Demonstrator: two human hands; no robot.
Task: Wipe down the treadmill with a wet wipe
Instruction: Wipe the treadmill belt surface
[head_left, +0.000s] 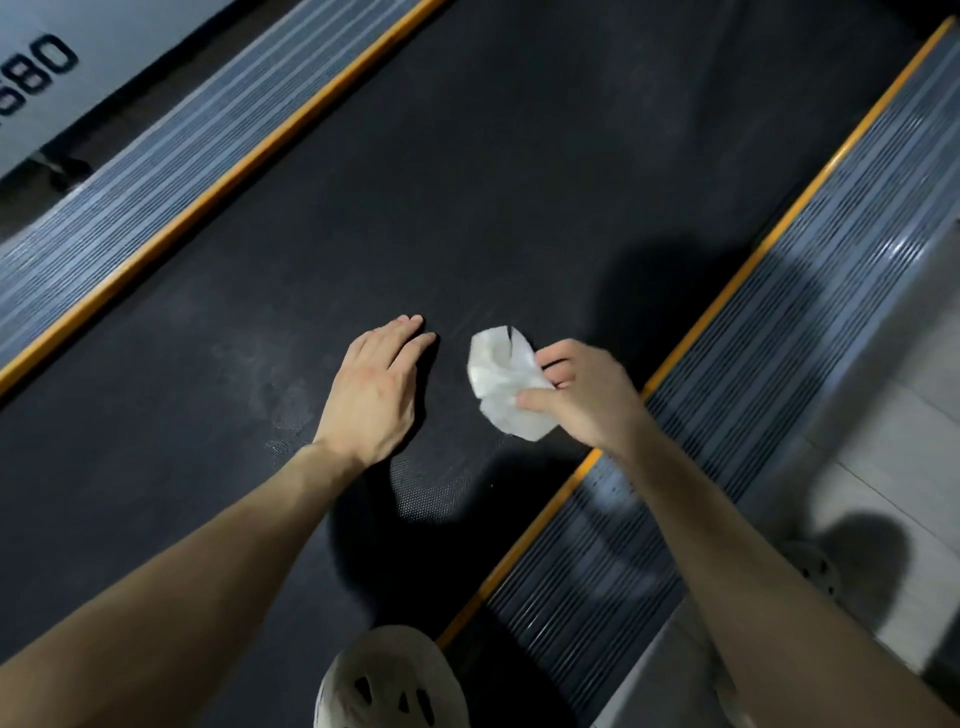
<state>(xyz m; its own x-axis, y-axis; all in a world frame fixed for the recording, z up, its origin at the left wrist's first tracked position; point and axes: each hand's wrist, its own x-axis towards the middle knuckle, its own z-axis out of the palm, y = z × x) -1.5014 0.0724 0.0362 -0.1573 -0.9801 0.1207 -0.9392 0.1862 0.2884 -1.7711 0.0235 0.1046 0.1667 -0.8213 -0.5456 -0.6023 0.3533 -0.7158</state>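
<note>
Head view: the black treadmill belt (467, 182) runs diagonally from lower left to upper right.

1. Edges. A yellow strip (291, 124) borders the belt on the left, with the ribbed left side rail (130, 197) outside it. A matching yellow strip and the ribbed right side rail (779, 338) border the belt on the right. Pale floor (909, 415) lies beyond the right rail.

2. Open room. The belt surface ahead of both hands is bare up to the top of the frame. Faint smears show on the belt to the left of the left wrist.

3. Left hand (374, 384). Palm down near the belt centre, fingers (410, 332) straight and close together, holding nothing. Contact with the belt cannot be confirmed.

4. Right hand (582, 395). Thumb and curled fingers pinch the crumpled white wet wipe (506, 384) over the belt, near the right yellow strip and just beside the left fingertips, apart from them.

5. Writing. A grey panel (104, 31) at upper left carries dark characters ending in "80"; the character before them is cut off and unclear.

6. A white perforated shoe (389, 680) stands on the belt at the bottom edge.
</note>
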